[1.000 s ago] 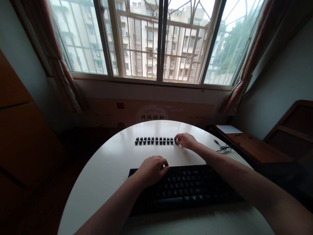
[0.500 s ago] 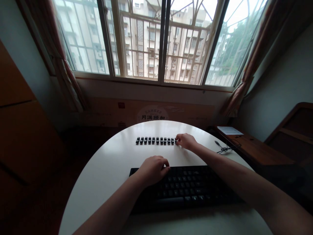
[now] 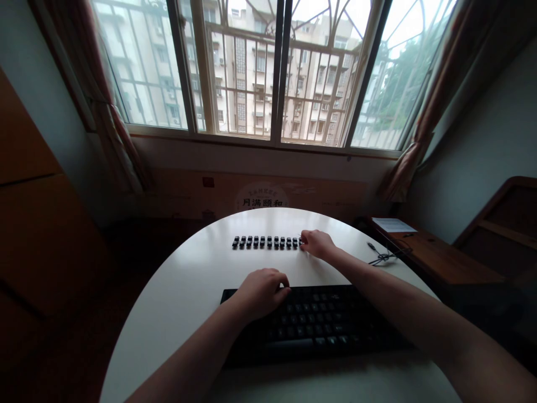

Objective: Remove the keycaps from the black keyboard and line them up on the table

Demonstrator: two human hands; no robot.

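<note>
Two rows of small black keycaps (image 3: pixel 262 242) run across the far part of the white round table (image 3: pixel 176 285). At their right end is my right hand (image 3: pixel 318 244), its thumb and fingertips closed in a pinch on a keycap at the end of the row, which the fingers mostly cover. A black keyboard (image 3: pixel 310 324) lies nearer to me. My left hand (image 3: pixel 263 292) is over its upper left part, fingers curled and the index tip close to the thumb. Whatever those fingers hold, if anything, is hidden. My right forearm crosses over the keyboard's right side.
A dark cable (image 3: pixel 381 257) with a plug lies at the table's right edge. Beyond it stands a brown wooden desk (image 3: pixel 453 260) with a paper sheet (image 3: pixel 393 225). A barred window (image 3: pixel 277 78) and curtains (image 3: pixel 113 134) are past the table.
My right hand has shifted very slightly left at the end of the keycap rows. My left hand and the keyboard stay nearly as they were.
</note>
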